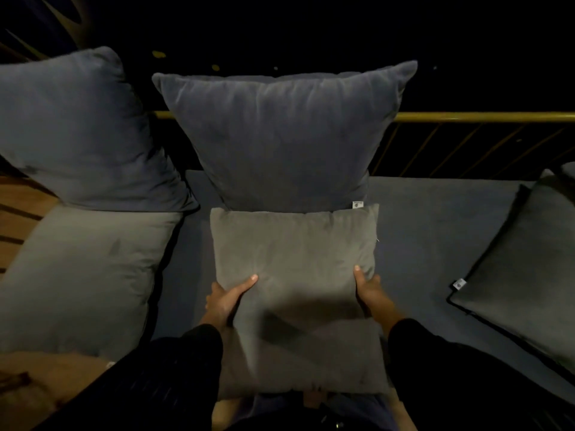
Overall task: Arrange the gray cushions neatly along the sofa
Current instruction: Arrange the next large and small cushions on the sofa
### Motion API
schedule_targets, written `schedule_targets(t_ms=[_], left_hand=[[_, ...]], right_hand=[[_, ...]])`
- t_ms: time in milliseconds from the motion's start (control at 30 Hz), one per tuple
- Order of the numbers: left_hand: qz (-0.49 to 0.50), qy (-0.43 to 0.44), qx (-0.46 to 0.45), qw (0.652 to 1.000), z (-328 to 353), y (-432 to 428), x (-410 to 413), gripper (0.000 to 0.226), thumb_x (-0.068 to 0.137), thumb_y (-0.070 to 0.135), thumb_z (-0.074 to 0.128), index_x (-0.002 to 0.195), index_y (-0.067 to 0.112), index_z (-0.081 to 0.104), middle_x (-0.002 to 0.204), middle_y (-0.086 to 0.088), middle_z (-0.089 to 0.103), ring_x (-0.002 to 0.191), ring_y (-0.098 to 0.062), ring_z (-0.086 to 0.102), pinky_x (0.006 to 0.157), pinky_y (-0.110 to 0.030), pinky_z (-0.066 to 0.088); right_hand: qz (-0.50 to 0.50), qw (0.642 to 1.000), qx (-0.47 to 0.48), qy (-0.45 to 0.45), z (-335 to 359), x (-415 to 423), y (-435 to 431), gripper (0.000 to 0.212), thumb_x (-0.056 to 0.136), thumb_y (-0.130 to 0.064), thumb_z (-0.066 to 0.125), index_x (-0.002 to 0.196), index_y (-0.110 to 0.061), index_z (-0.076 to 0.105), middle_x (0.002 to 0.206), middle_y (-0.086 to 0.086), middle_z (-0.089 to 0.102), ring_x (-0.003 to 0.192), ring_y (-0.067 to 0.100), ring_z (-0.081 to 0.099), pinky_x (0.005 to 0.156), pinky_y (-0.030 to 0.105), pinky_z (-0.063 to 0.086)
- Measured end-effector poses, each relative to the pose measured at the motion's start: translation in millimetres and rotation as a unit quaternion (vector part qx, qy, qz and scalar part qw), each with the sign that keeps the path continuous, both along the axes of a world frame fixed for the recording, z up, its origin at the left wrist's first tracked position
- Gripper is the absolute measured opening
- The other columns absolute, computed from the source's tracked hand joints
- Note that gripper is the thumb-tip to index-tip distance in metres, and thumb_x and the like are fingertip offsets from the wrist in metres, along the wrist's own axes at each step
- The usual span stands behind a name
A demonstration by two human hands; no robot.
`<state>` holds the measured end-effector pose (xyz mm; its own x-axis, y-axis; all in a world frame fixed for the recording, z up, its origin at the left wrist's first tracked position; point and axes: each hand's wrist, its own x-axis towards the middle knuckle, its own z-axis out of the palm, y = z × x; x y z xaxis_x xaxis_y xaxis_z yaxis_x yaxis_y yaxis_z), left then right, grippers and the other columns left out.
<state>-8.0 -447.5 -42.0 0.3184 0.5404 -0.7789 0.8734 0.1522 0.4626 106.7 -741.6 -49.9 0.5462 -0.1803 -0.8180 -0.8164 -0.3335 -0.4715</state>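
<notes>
A small light-gray cushion [292,253] sits at the middle of the sofa seat [417,231], its top edge against a large blue-gray cushion [280,138] that stands upright at the back rail. My left hand [228,301] grips the small cushion's left side and my right hand [371,292] grips its right side, thumbs on the front face. A second large blue-gray cushion [74,129] leans at the back left, with another light-gray cushion [90,275] below it. A dark-edged gray cushion [529,269] lies flat at the right.
A yellow rail [482,117] with slanted bars runs behind the sofa. Wooden slats [18,213] show at the far left. Bare seat fabric lies between the middle and right cushions. The scene is dim, and beyond the rail all is black.
</notes>
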Motion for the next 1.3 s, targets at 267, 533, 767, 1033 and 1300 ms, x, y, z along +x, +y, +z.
schedule_targets(t_ms=[267,533,767,1033,1300], left_hand=[[-0.080,0.085,0.099,0.988,4.6,-29.4,40.8,0.107,0.082,0.053,0.073,0.158,0.012,0.012,0.158,-0.026,0.023,0.145,-0.045,0.029,0.119,-0.053,0.027],[-0.289,0.000,0.119,0.950,-28.8,2.8,55.1,0.092,0.097,0.032,0.061,0.158,0.025,-0.008,0.163,-0.029,0.005,0.152,-0.044,0.013,0.123,-0.046,0.018],[-0.249,0.059,0.165,0.953,-3.3,-34.5,62.6,0.078,0.102,0.021,0.048,0.161,0.021,-0.003,0.160,-0.032,0.017,0.145,-0.050,0.026,0.119,-0.055,0.026],[-0.366,0.087,0.185,0.908,37.0,-122.9,69.5,0.067,0.101,0.012,0.045,0.159,0.006,0.011,0.161,-0.032,0.011,0.149,-0.048,0.016,0.116,-0.058,0.028],[-0.604,-0.032,0.104,0.789,104.6,-249.2,142.1,0.045,0.097,0.013,0.055,0.138,-0.005,0.052,0.144,-0.025,0.052,0.134,-0.039,0.051,0.111,-0.039,0.040]], right_hand=[[-0.011,0.998,-0.064,0.002,-20.9,4.5,13.6,0.073,0.098,-0.041,0.046,0.148,0.006,0.021,0.153,0.028,0.030,0.141,0.041,0.033,0.113,0.043,0.025],[-0.006,0.998,-0.041,-0.052,-25.9,1.0,27.1,0.073,0.098,-0.044,0.043,0.154,-0.006,0.015,0.159,0.022,0.023,0.146,0.037,0.024,0.119,0.044,0.016],[0.001,0.998,-0.022,-0.060,-14.9,-24.9,20.3,0.059,0.104,-0.037,0.028,0.155,-0.009,0.017,0.161,0.014,0.022,0.148,0.033,0.022,0.120,0.040,0.015],[0.128,0.991,-0.023,-0.017,44.2,-34.7,-4.3,0.039,0.096,-0.030,0.056,0.122,-0.001,0.059,0.122,0.018,0.061,0.120,0.035,0.058,0.099,0.036,0.045],[0.124,0.983,-0.076,-0.113,124.5,-15.4,-141.1,0.023,0.092,-0.029,0.063,0.087,-0.006,0.065,0.077,0.012,0.055,0.056,0.015,0.048,0.035,0.008,0.033]])
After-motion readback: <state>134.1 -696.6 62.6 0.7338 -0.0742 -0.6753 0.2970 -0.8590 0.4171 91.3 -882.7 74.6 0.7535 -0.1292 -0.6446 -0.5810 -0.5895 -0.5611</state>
